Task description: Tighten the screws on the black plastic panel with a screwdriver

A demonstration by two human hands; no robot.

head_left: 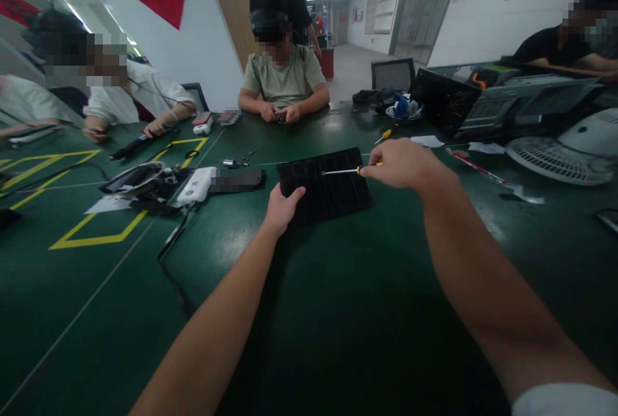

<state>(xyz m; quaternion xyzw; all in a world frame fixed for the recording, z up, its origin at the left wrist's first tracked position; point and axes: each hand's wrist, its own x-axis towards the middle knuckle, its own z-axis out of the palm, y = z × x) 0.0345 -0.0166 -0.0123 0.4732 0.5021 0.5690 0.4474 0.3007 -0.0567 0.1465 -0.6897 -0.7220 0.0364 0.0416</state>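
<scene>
A flat black rectangular panel (pixel 338 196) with a ribbed face lies in front of me, tilted slightly. My left hand (pixel 284 208) grips its left edge, thumb resting on top and fingers hidden beneath. Between the closed fingers of my right hand (pixel 408 163) is a screwdriver (pixel 340 172) with a yellow and black handle. Its metal shaft points left across the panel's upper part. Whether the tip touches the panel, I cannot tell. Another yellow-handled screwdriver (pixel 384 136) lies just behind my right hand. Small metal pieces (pixel 235 163) rest on the table left of the panel.
On the green table (pixel 338 306), a white power strip (pixel 197 185) and its cable lie left, beside black parts. A white fan grille (pixel 555 160) and computer cases (pixel 526 104) stand right. A person (pixel 286 75) opposite holds a small object; others sit left and right.
</scene>
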